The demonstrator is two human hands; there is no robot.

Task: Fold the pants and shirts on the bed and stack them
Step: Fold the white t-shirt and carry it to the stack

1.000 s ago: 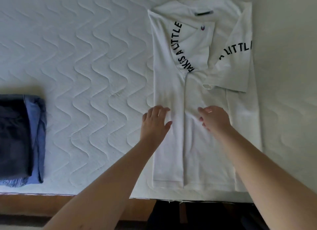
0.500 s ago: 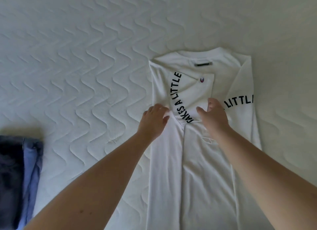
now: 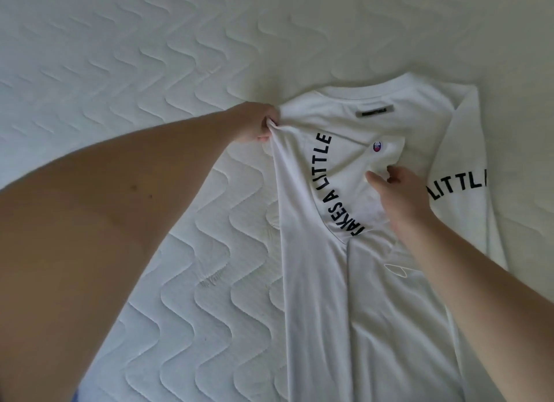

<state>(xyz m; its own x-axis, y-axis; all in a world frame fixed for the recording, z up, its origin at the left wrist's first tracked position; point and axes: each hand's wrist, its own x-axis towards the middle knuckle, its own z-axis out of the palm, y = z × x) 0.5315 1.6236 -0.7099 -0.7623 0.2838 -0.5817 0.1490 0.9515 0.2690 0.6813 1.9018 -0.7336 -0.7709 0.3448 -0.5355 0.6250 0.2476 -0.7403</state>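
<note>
A white T-shirt [image 3: 371, 296] with black curved lettering lies lengthwise on the bed, both sides folded in toward the middle. My left hand [image 3: 254, 124] grips the shirt's upper left shoulder corner and bunches the cloth there. My right hand [image 3: 398, 191] is on the folded-in left sleeve near the small chest logo, thumb and fingers pinching the sleeve's edge. The collar with its dark label [image 3: 374, 112] points away from me. The shirt's lower hem is out of view.
The white quilted mattress [image 3: 150, 71] fills the view to the left of and beyond the shirt. A sliver of blue cloth [image 3: 75, 397] shows at the bottom left edge.
Both hands moved up the shirt from its middle to the shoulder area. My left hand now grips the left shoulder corner. The view shifted forward, and the dark folded stack at left dropped out of sight.
</note>
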